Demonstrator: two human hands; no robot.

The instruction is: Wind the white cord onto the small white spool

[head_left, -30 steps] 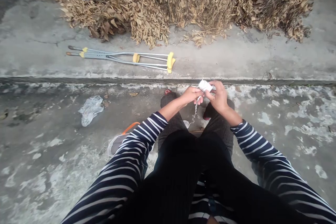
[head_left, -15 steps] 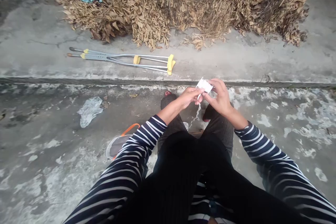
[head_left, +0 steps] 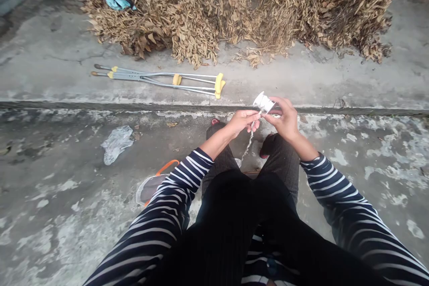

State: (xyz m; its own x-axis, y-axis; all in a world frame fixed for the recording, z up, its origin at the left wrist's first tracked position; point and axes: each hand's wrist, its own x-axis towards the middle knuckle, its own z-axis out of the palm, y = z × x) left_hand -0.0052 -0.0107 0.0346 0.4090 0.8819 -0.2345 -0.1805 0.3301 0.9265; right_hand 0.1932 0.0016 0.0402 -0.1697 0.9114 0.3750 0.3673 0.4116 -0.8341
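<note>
My right hand (head_left: 284,118) grips a white spool (head_left: 264,102) by its right end, fingers bent round the rim. Close beside it, my left hand (head_left: 243,123) is closed in a pinch on a pale, crinkled cord (head_left: 248,144). From these fingers the cord hangs down between my knees toward a small pale object (head_left: 238,161) near the ground, too small to make out. Some of the cord's upper part is hidden by the left fingers. Both hands are held over the step's edge, in front of my legs.
Crutches (head_left: 161,79) with yellow pads lie on the concrete step (head_left: 301,76). Behind them are heaps of dried leafy stalks (head_left: 194,27). A crumpled clear plastic bag (head_left: 116,144) lies on the lower ground at left, and a bag with an orange handle (head_left: 150,188) is near my left sleeve.
The spool has turned and tilted up in my right hand, so its left rim and winding show more. My left fingers have come off the spool and now pinch the cord just below it.
</note>
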